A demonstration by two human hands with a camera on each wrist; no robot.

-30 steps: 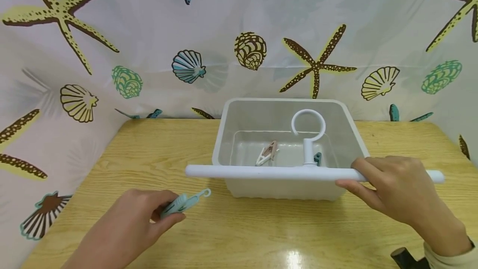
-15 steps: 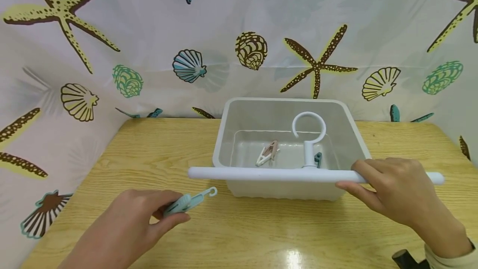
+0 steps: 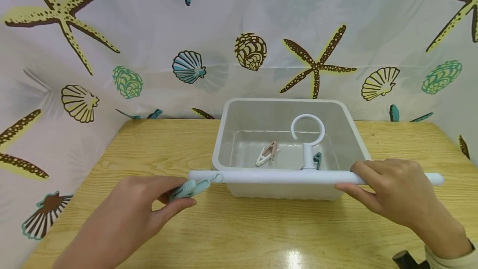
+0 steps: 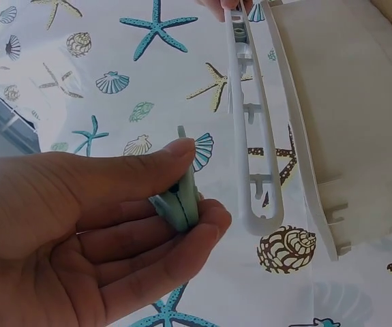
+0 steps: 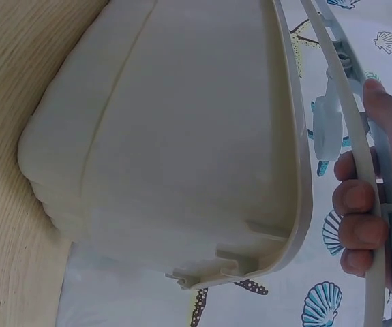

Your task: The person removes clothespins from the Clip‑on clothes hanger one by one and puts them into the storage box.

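Observation:
My left hand (image 3: 140,215) pinches a mint-green clothespin (image 3: 188,189) between thumb and fingers. A small ring at the clothespin's tip overlaps the left end of the white hanger bar (image 3: 269,176) in the head view; the left wrist view shows a gap between them. My right hand (image 3: 399,190) grips the bar near its right end and keeps it level in front of the bin. From the bar's middle rises a round hook (image 3: 322,130). Seen from the left wrist, the bar's underside (image 4: 253,122) is a hollow frame with crosspieces.
A pale grey plastic bin (image 3: 284,192) stands on the wooden table (image 3: 239,235). Inside lie a white-and-brown clothespin (image 3: 267,153) and a dark green clothespin (image 3: 317,160), partly behind the hook's stem. A shell-print cloth (image 3: 149,24) hangs behind.
My left hand has moved slightly up and right with the clothespin, bringing its ring over the bar's left end in the head view. The bar has dipped a little.

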